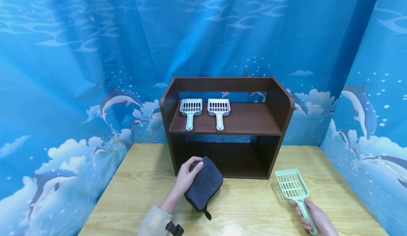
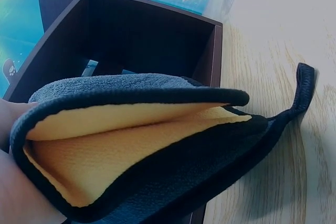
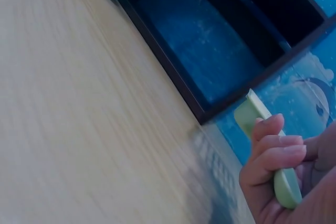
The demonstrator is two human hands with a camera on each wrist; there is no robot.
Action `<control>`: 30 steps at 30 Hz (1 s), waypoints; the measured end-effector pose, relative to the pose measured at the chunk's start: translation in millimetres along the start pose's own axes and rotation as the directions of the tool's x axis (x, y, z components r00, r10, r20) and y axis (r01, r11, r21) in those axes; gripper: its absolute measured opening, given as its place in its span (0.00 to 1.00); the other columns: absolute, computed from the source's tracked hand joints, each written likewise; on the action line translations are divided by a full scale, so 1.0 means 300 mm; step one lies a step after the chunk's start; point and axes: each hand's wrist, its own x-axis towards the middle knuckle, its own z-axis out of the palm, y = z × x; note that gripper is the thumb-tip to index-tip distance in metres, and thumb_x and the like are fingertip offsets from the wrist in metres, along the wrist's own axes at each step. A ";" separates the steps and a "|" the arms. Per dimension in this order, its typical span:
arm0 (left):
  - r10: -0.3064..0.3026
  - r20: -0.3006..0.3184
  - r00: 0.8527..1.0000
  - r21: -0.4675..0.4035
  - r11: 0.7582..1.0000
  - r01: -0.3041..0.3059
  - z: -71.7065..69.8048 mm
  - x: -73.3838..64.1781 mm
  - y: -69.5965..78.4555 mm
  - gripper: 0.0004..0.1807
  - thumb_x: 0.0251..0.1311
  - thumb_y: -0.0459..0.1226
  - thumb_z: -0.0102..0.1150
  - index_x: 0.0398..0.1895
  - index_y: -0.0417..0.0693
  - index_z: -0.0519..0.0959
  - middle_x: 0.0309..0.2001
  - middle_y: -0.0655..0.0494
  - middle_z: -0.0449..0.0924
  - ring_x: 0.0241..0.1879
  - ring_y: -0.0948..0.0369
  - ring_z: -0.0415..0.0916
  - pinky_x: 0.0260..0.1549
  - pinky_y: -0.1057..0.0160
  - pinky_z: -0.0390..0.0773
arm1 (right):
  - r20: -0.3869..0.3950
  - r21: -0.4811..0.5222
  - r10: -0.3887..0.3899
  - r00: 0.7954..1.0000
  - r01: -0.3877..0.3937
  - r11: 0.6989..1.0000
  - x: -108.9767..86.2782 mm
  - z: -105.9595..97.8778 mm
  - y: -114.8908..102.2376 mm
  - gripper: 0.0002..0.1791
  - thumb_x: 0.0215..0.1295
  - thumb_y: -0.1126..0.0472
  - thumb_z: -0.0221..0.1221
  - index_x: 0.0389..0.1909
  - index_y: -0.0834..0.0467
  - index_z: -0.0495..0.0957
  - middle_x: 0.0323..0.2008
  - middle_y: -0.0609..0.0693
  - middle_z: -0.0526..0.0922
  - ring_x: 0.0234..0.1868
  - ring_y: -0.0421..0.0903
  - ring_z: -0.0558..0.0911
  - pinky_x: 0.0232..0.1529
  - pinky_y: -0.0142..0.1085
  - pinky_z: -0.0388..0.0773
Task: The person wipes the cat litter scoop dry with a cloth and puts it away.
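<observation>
My left hand (image 1: 187, 176) pinches a folded cleaning cloth (image 1: 206, 184) by its upper left side, in front of the shelf. Dark grey outside and yellow inside, the cloth has black edging and a hanging loop (image 2: 303, 85); its fold gapes in the left wrist view. At the right of the table, my right hand (image 1: 318, 219) grips the handle of a light green slotted litter scoop (image 1: 290, 183), its head raised toward the shelf side. In the right wrist view curled fingers (image 3: 275, 153) wrap the scoop's handle (image 3: 287, 188).
A dark brown two-tier shelf (image 1: 225, 134) stands at the back of the wooden table (image 1: 133, 193). On its upper board lie a pale green-white litter scoop (image 1: 190, 114) and a whitish-lilac one (image 1: 219, 114), side by side. A blue ocean-print curtain (image 1: 127, 52) hangs behind.
</observation>
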 end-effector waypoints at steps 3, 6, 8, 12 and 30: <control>0.014 0.006 1.000 0.018 1.000 -0.014 -0.004 0.000 0.001 0.10 0.70 0.34 0.59 0.48 0.37 0.82 0.44 0.44 0.85 0.41 0.60 0.79 0.47 0.67 0.74 | 0.007 -0.021 0.032 0.999 -0.032 0.999 0.011 0.031 0.007 0.35 0.81 0.52 0.16 0.48 0.45 0.77 0.33 0.39 0.78 0.22 0.33 0.71 0.25 0.26 0.70; 0.030 0.014 0.999 0.030 0.999 -0.030 -0.006 0.000 0.001 0.11 0.71 0.35 0.59 0.49 0.37 0.82 0.44 0.44 0.85 0.42 0.61 0.79 0.47 0.67 0.74 | 0.012 -0.038 0.052 0.999 -0.052 0.998 0.029 0.070 0.018 0.32 0.82 0.52 0.18 0.48 0.47 0.77 0.33 0.39 0.78 0.22 0.33 0.72 0.24 0.26 0.71; 0.025 0.017 1.000 0.030 0.999 -0.025 -0.005 0.001 0.000 0.11 0.71 0.36 0.59 0.49 0.37 0.82 0.45 0.44 0.85 0.42 0.62 0.78 0.47 0.68 0.74 | 0.032 -0.045 0.053 0.998 -0.052 0.998 0.043 0.099 0.023 0.32 0.82 0.52 0.20 0.49 0.49 0.77 0.33 0.39 0.78 0.22 0.32 0.72 0.24 0.26 0.71; 0.013 0.012 1.000 0.023 1.000 -0.013 0.000 0.006 -0.001 0.11 0.71 0.36 0.59 0.49 0.38 0.82 0.46 0.45 0.85 0.43 0.60 0.78 0.48 0.67 0.74 | 0.053 -0.035 0.038 0.998 -0.036 0.999 0.072 0.163 0.023 0.30 0.83 0.53 0.23 0.52 0.53 0.78 0.33 0.40 0.78 0.22 0.32 0.71 0.23 0.25 0.70; 0.080 -0.220 0.972 0.245 0.969 -0.024 0.019 0.069 0.073 0.10 0.69 0.40 0.62 0.47 0.45 0.83 0.44 0.50 0.87 0.43 0.55 0.83 0.47 0.55 0.79 | 0.012 -0.123 -0.036 0.999 0.038 0.992 0.234 0.451 -0.033 0.26 0.84 0.47 0.37 0.57 0.63 0.74 0.29 0.42 0.76 0.17 0.30 0.66 0.16 0.22 0.62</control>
